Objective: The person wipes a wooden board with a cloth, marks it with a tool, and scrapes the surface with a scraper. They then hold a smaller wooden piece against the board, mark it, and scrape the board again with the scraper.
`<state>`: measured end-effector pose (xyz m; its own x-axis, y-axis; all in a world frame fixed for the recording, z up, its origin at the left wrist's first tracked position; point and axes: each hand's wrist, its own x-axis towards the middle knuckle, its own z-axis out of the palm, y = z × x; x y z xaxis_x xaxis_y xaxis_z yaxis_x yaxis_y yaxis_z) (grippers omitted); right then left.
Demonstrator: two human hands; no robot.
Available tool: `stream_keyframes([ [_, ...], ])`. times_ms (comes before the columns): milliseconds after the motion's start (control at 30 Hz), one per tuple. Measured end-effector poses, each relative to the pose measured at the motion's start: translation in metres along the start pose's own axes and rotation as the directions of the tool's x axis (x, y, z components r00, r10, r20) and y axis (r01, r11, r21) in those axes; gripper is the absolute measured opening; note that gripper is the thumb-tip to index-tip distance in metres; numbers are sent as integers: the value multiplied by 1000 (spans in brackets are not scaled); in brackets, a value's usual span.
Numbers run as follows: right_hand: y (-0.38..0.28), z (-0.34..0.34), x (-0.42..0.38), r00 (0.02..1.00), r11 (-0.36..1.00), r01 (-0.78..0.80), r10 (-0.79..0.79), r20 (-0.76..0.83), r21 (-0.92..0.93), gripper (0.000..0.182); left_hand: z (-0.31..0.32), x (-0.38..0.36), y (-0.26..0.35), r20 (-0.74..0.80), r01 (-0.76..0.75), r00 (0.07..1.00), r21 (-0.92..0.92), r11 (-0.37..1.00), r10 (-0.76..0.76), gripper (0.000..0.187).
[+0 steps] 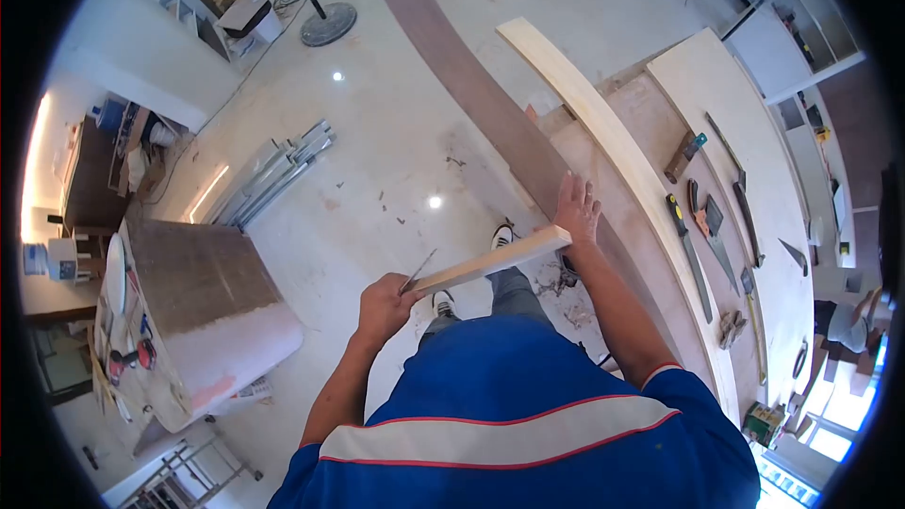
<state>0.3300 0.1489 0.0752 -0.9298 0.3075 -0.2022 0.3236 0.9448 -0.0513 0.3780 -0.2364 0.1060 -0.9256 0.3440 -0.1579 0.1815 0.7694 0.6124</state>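
My left hand (385,309) is closed around the near end of a pale wood strip (495,260) held across in front of my body. A thin pointed metal piece (422,266) sticks up beside its fingers. At the strip's other end, my right hand (579,210) has its fingers stretched out, its heel right at the strip's end. That hand overlaps a long brown board (471,85) running away along the bench side. Right of it lies a long pale plank (594,108).
On the workbench (754,132) to the right lie a yellow-black handled tool (691,259), a handsaw (714,240) and a hammer (751,297). Metal profiles (283,170) lie on the floor ahead left. A covered table (203,292) stands left, a round stand base (328,24) further off.
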Motion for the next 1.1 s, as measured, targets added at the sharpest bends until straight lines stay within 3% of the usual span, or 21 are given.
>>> stream_keyframes([
  [100,-3,-4,22,999,1000,11,-10,51,-19,118,-11,34,5,10,119,993,-66,991,-119,29],
  [200,5,14,42,999,985,-44,47,-16,166,117,-26,68,23,40,287,957,-11,958,-287,33],
  [233,7,9,45,999,985,-45,46,-4,169,118,-27,78,25,23,248,969,-7,969,-248,36],
  [333,9,-2,47,997,979,-43,30,69,197,118,-32,108,34,82,451,892,-98,887,-445,37],
  [433,17,-2,58,994,970,-44,20,103,241,117,-28,140,42,113,519,854,-235,822,-507,36],
  [700,22,-4,48,999,958,-41,47,-13,283,118,1,238,40,360,527,840,-361,770,-406,29],
  [800,33,-4,45,993,955,-90,66,94,282,125,9,264,39,455,526,827,-417,741,-331,27],
  [867,40,-3,46,995,952,-99,85,61,289,130,13,272,40,500,537,809,-414,735,-309,25],
  [967,45,-5,46,989,946,-129,100,111,296,139,14,281,50,592,584,749,-379,718,-297,27],
  [1100,44,-8,49,989,914,-147,125,84,377,147,21,285,52,713,560,633,-152,814,-302,31],
])
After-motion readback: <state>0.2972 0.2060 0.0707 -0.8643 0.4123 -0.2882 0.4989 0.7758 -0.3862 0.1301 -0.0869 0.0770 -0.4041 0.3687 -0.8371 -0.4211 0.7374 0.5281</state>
